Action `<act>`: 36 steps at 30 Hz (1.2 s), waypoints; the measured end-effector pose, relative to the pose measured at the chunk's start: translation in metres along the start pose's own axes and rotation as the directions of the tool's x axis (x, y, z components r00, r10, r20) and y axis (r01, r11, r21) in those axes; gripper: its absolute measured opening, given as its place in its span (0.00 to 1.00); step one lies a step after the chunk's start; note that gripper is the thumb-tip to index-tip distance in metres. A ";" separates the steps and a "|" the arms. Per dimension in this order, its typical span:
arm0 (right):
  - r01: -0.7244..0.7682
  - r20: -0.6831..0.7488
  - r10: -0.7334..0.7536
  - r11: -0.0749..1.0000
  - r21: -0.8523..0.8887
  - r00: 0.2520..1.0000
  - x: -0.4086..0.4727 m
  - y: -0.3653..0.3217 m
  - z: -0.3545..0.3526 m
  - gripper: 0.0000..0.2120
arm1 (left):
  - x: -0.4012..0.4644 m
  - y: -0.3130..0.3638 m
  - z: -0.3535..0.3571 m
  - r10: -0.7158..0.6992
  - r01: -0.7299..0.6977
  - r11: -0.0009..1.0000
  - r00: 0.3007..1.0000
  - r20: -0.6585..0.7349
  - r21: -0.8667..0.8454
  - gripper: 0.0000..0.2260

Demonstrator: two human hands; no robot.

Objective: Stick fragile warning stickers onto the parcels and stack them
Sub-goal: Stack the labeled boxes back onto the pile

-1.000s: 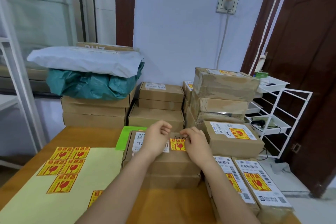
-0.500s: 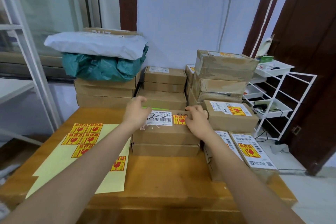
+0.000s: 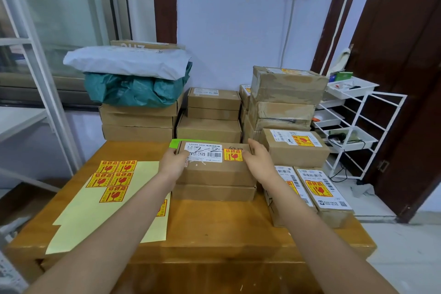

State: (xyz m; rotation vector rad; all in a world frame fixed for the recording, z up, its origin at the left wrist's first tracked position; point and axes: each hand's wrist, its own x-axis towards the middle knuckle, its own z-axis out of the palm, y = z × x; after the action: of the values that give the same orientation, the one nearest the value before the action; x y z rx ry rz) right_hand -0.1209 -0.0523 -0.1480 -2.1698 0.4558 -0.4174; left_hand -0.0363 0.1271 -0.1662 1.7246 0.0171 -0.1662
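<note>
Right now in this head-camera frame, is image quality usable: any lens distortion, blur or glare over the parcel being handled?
Head view: wide-angle bending bows the shelf frame and door at the edges; light is soft and even, with no harsh glare; the fragile sticker and label on the top parcel read sharply between the left hand and right hand; forearms nearest the lens look soft.

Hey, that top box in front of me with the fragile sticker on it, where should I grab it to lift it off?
Grip the top box by its two short ends, coming in from left and right, as the left hand and right hand sit now. It lies flat on another box, so the underside is blocked, and side grips probably keep the fragile sticker uncovered.
</note>
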 end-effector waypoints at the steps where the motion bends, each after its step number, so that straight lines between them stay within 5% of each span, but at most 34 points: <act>1: -0.002 -0.002 0.002 1.000 0.015 1.000 -0.002 0.000 -0.001 0.24 | -0.001 0.000 0.000 0.001 -0.001 1.000 1.000 -0.001 0.001 0.15; 7: -0.006 -0.023 0.008 0.997 0.072 1.000 -0.013 -0.005 -0.005 0.24 | -0.006 0.004 -0.002 -0.010 0.010 1.000 1.000 0.003 0.002 0.17; 14: -0.061 -0.036 0.065 0.993 0.098 0.997 -0.031 0.001 -0.012 0.22 | -0.007 0.004 -0.016 -0.042 0.042 0.998 0.999 0.014 0.047 0.06; 26: -0.344 0.121 0.322 0.880 0.328 0.939 -0.051 0.011 0.006 0.27 | -0.019 -0.006 -0.024 -0.141 0.147 0.988 0.982 0.123 -0.049 0.15; 32: -0.299 0.089 0.287 0.873 0.386 0.954 -0.056 -0.003 -0.003 0.23 | -0.028 0.000 -0.028 -0.119 0.117 0.979 0.993 -0.003 -0.169 0.17; 36: -0.214 0.026 0.227 0.868 0.448 0.974 -0.062 -0.014 -0.020 0.20 | -0.042 0.016 -0.024 -0.063 0.081 0.946 0.996 0.066 -0.314 0.12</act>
State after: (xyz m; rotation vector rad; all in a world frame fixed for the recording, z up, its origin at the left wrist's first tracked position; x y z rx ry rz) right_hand -0.1818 -0.0292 -0.1338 -1.6434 0.5565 -0.3819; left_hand -0.0737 0.1516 -0.1418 1.3981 0.0632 -0.2512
